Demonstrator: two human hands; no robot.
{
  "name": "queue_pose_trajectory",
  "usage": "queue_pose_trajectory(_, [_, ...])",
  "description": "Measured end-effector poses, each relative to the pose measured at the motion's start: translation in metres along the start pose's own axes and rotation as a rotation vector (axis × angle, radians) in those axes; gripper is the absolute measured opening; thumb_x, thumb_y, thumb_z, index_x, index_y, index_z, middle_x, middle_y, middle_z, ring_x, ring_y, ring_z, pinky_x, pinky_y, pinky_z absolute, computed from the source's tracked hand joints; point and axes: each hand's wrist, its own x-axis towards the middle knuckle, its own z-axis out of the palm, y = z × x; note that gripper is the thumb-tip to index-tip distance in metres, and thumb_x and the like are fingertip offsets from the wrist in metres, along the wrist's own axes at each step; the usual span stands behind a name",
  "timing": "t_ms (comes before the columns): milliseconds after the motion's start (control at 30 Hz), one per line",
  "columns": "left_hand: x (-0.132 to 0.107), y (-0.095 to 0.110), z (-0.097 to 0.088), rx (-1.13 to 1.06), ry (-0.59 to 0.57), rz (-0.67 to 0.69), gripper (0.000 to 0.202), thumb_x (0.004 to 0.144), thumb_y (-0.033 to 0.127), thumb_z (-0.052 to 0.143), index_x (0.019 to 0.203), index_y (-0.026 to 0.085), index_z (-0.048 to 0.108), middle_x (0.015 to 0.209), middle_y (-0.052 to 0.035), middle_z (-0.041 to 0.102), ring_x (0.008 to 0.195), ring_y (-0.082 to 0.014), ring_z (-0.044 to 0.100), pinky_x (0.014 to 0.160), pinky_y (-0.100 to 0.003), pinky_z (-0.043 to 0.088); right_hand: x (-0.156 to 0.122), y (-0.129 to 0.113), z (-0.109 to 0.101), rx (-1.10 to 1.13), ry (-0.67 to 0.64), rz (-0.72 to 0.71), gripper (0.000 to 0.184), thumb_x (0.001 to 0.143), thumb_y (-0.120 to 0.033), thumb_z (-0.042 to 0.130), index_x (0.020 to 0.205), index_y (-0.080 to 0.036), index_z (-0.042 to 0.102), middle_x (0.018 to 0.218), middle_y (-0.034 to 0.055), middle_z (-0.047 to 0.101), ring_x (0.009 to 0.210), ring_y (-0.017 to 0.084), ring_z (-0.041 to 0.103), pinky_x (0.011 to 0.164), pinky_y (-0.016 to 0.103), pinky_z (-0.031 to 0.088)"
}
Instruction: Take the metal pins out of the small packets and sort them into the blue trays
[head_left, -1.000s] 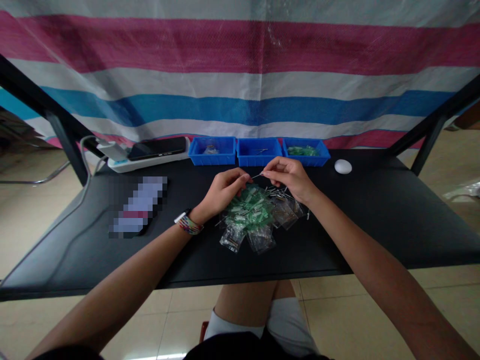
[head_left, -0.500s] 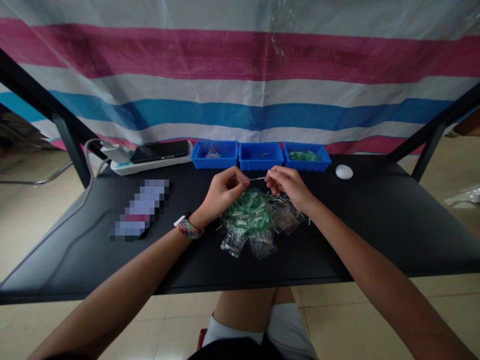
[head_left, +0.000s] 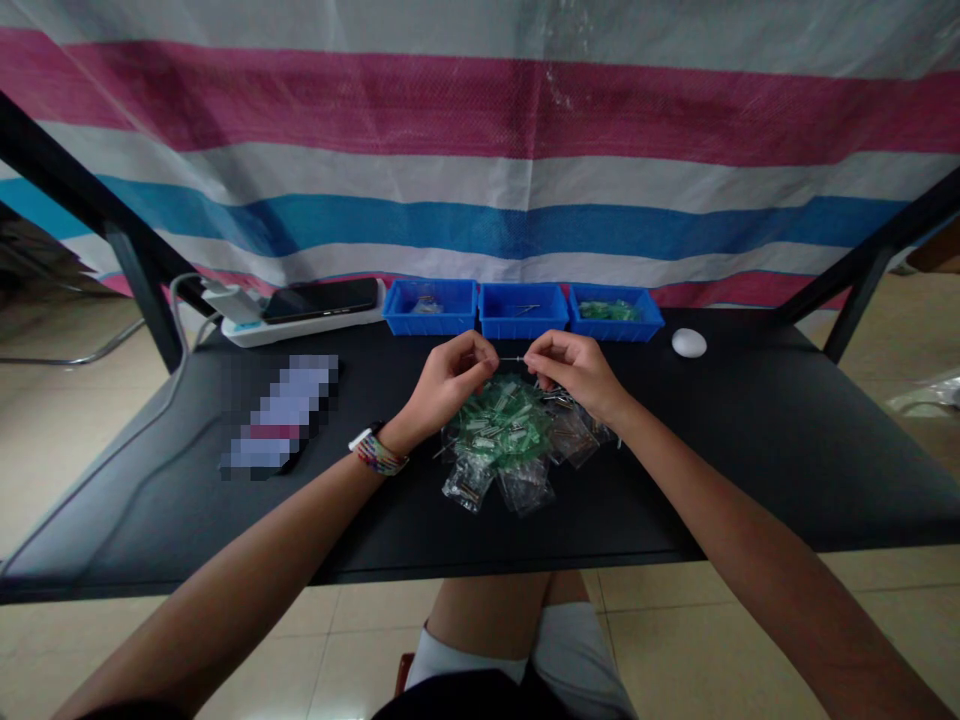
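A thin metal pin (head_left: 510, 358) runs level between my two hands, just above the pile. My left hand (head_left: 454, 374) pinches its left end; my right hand (head_left: 574, 368) pinches the right end, where a small wider part shows at the fingertips. Its exact kind is too small to make out. Below my hands lies a heap of small green plastic bags (head_left: 501, 425) with metal pieces in them. Clear plastic bags (head_left: 525, 487) lie at the heap's front edge, and loose metal pins (head_left: 559, 400) lie partly under my right hand.
Three blue bins stand behind my hands: the left bin (head_left: 430, 325) holds clear bags, the middle bin (head_left: 523, 327) a few pins, the right bin (head_left: 615, 330) green bags. A power strip (head_left: 315, 328) bears a phone (head_left: 321, 299). A white rounded object (head_left: 688, 343) sits right.
My right hand has shifted slightly left and its fingers have closed in along the pin. Less of the pin shows between my hands. My left hand has stayed nearly in place.
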Motion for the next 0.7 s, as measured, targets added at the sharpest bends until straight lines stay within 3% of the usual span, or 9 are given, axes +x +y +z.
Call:
queue_pose_trajectory(267, [0.0014, -0.0014, -0.0008, 0.004, -0.014, -0.045, 0.029, 0.094, 0.04, 0.068, 0.079, 0.017, 0.063, 0.067, 0.0012, 0.06, 0.057, -0.011, 0.054, 0.054, -0.024, 0.04, -0.0008, -0.0002, 0.002, 0.008, 0.01, -0.047, 0.04, 0.074, -0.05, 0.092, 0.086, -0.021, 0.069, 0.074, -0.0014, 0.066, 0.056, 0.011, 0.057, 0.053, 0.026, 0.05])
queue_pose_trajectory(533, [0.0009, -0.0053, 0.0, -0.018, 0.002, -0.005, 0.024, 0.089, 0.037, 0.077, 0.085, 0.016, 0.066, 0.073, 0.0008, 0.06, 0.059, -0.0102, 0.053, 0.055, -0.023, 0.042, -0.0002, 0.0017, 0.0012, 0.053, 0.02, -0.036, 0.036, 0.076, -0.044, 0.09, 0.092, -0.021, 0.068, 0.077, -0.0021, 0.067, 0.055, 0.01, 0.058, 0.051, 0.025, 0.049])
queue_pose_trajectory(700, [0.0011, -0.0059, 0.001, -0.016, 0.025, 0.013, 0.023, 0.089, 0.035, 0.079, 0.086, 0.016, 0.067, 0.072, 0.0007, 0.06, 0.061, -0.0101, 0.053, 0.056, -0.023, 0.042, -0.0011, 0.0008, 0.0024, 0.071, 0.03, -0.035, 0.032, 0.077, -0.043, 0.088, 0.084, -0.02, 0.067, 0.072, -0.002, 0.067, 0.053, 0.011, 0.06, 0.051, 0.025, 0.05])
